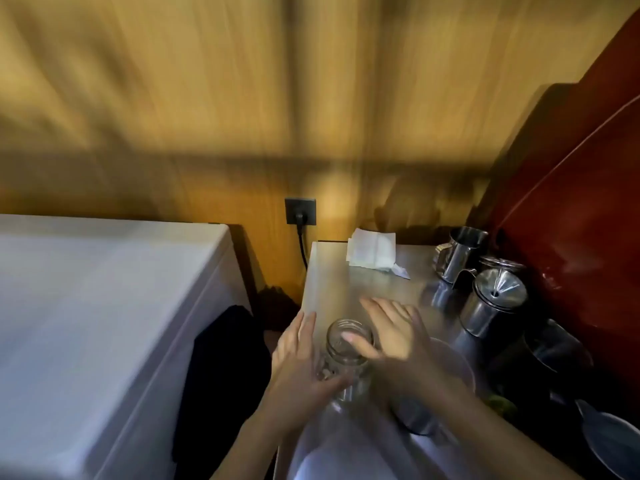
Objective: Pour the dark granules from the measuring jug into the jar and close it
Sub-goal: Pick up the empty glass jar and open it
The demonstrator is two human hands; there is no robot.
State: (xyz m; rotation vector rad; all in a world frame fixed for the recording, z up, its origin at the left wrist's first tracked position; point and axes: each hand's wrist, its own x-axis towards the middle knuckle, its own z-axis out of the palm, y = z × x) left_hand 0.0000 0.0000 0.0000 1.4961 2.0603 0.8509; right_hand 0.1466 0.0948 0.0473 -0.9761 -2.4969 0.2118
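Note:
A clear glass jar point(346, 362) stands lidless near the left edge of the steel counter point(346, 282); something pale lies in its bottom. My left hand point(298, 365) grips its left side, thumb wrapped across the front. My right hand point(391, 337) hovers palm-down at the right of the jar's rim, fingers spread, thumb over the mouth, holding nothing. Behind and under that hand sits a translucent jug point(453, 368) with a dark base, blurred and partly hidden. No lid is visible.
Steel pitchers point(457, 254) and a lidded steel pot point(495, 306) line the counter's right side by a red wall. A folded white cloth point(372, 252) lies at the back. A white appliance point(104, 323) and a dark cloth point(225, 375) sit to the left.

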